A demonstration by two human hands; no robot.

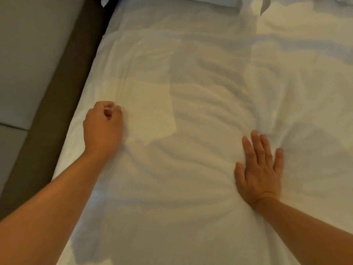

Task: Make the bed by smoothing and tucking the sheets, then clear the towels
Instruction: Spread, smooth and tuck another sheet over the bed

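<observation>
While the sheet lies rippled across the bed, it is pinched by the left hand and pressed by the right hand, fingers spread; uneven pulling could deepen the wrinkles between.

I count: hands 2 — left hand, right hand | sheet 1 | pillow 1, partly cut off | bed frame 1
</observation>
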